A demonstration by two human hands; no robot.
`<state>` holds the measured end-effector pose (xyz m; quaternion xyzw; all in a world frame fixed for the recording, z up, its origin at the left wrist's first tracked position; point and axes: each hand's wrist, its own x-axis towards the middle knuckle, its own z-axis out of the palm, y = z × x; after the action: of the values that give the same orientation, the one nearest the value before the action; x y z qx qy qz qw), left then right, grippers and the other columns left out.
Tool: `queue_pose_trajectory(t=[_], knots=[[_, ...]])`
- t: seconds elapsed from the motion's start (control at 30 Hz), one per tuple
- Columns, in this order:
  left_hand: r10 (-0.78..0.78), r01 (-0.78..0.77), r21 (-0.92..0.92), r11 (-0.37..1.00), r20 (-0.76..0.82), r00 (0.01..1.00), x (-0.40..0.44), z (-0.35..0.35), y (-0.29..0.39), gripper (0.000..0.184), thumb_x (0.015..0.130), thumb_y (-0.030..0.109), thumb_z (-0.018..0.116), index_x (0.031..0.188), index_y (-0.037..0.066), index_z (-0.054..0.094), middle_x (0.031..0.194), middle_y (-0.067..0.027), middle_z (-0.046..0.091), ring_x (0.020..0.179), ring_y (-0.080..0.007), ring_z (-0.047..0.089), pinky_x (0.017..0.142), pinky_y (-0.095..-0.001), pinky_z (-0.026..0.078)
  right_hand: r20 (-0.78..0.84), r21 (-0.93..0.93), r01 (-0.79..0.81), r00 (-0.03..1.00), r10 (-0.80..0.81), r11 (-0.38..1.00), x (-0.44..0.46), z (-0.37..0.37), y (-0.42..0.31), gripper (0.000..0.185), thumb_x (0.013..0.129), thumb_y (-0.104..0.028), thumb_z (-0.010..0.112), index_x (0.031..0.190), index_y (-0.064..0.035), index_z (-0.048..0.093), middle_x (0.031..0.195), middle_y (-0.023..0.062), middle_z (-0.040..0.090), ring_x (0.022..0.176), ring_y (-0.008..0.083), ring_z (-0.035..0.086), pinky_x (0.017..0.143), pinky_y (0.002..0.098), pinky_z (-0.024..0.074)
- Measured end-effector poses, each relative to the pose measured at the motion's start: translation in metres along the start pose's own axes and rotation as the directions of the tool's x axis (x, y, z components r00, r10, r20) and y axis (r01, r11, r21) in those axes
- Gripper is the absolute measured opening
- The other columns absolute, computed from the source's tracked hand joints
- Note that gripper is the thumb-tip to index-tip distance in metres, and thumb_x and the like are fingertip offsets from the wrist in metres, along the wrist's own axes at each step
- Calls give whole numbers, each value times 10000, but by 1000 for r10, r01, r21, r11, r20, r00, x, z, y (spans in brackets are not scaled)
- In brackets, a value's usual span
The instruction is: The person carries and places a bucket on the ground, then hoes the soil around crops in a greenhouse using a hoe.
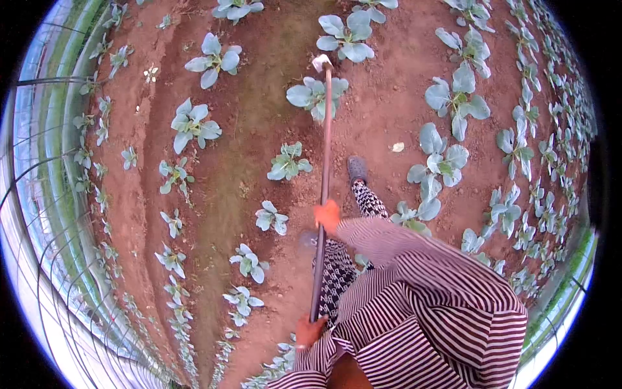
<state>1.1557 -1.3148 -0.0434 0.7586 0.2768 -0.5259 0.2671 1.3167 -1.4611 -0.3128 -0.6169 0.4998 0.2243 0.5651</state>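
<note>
A long-handled hoe runs up the middle of the view. My right hand is wrapped around its shaft about midway. Lower down, my left hand grips the handle near its end. The pale hoe head is at the far end, between two leafy cabbage-like plants, the nearer plant and the farther plant. The shaft crosses in front of the nearer plant's leaves. Whether the blade touches the soil I cannot tell.
Rows of similar young plants run along both sides on reddish-brown soil. My foot in a grey clog stands right of the shaft. Curved frame bars and plastic sheeting border the left side.
</note>
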Motion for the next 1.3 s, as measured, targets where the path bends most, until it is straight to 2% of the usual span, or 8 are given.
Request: queue_pose_trajectory(t=[0.27,0.53,0.63,0.7,0.87,1.17,1.27,1.3], knots=[[33,13,244,970,-187,982,11,16,39,372,726,377,664,794,13,624,644,-186,599,616,-287,611,565,-378,457,193,315,95,968,-162,944,8,-18,-60,153,738,-94,568,697,16,470,478,80,502,398,176,516,349,330,412],[56,-54,-32,998,44,997,69,40,30,432,713,425,652,820,8,613,675,-146,610,646,-264,600,597,-378,454,6,-336,-84,996,91,938,74,-38,-47,319,682,-254,599,753,57,612,726,249,610,750,362,621,628,411,496],[98,-98,189,977,11,995,74,52,-92,503,712,507,626,925,52,624,732,-170,626,714,-305,626,617,-393,464,-29,-142,99,994,-104,985,48,-2,22,242,708,-144,601,536,-2,508,458,112,523,461,225,572,435,349,452],[-71,83,206,975,-63,995,-3,10,-21,479,712,495,632,903,55,638,717,-168,622,684,-294,626,596,-384,467,34,91,-48,998,45,995,-6,-2,3,200,736,-105,600,604,-3,490,480,92,511,393,191,518,346,338,405],[98,-70,130,989,-223,970,35,18,-75,433,711,457,636,842,45,623,675,-182,605,646,-328,613,555,-413,466,276,392,-165,959,56,905,-31,-8,-77,174,750,-93,583,764,-8,431,508,64,481,347,162,458,290,319,366],[267,-311,-125,942,-282,922,107,47,242,384,728,347,680,692,-20,573,575,-136,566,554,-185,560,526,-353,435,66,165,433,892,-448,886,136,-115,-292,189,705,-130,579,735,33,489,540,127,545,399,210,536,392,360,435],[222,-250,-116,961,-212,952,144,91,330,377,727,319,690,634,-9,529,533,-85,540,483,-157,532,453,-334,410,-32,-129,396,915,-403,909,240,-158,-334,210,692,-158,595,680,50,568,561,150,574,439,240,567,454,373,454],[123,-123,-406,905,-25,992,138,101,360,363,733,306,689,612,13,511,520,-56,527,418,-128,503,383,-297,373,34,-207,370,928,-371,906,254,-181,-337,213,691,-160,583,663,52,579,564,163,582,453,249,577,470,369,464]])
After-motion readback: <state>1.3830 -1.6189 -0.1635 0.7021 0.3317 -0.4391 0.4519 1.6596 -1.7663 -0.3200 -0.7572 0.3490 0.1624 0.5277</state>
